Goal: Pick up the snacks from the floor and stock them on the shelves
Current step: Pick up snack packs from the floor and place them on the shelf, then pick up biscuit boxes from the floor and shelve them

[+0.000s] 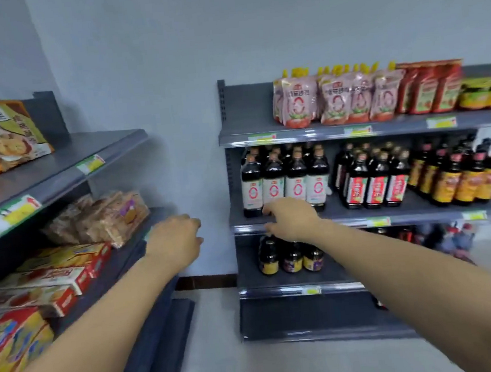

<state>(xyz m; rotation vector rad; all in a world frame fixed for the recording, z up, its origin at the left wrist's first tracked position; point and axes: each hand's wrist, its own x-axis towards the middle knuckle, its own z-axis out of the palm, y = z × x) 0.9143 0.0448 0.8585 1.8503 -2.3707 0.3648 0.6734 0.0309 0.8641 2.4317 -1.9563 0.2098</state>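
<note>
The snacks are stocked on the left shelf unit (105, 145), a grey metal rack with lipped shelf edges. Its top shelf carries a tilted orange and cream cookie bag (2, 134); the printed script is too blurred to read. The shelf below holds clear-wrapped cracker packs (106, 217), flat red and white boxes (52, 279) and, nearest the camera, glossy red and yellow bags (13, 343). Green, yellow and white price tags (13, 214) sit in the shelf edges; their text is illegible. The left hand (174, 240) is at the far end of this unit's cracker shelf, back toward the camera, fingers loosely curled, gripping nothing. The right hand (292, 218) is further right of the unit, also loosely curled and holding nothing. It is in front of the right shelf unit (249, 110); contact with that shelf edge cannot be determined. That second rack, right of the left shelf unit, carries pink spouted pouches (335, 99), red pouches (429, 87), dark bottles with white labels bearing a red ring (282, 179), red-labelled bottles (375, 179) and orange-labelled bottles (459, 177). Between the two units are a plain pale grey wall (166, 58), a dark baseboard (205, 281) and a light smooth floor (218, 353).
</note>
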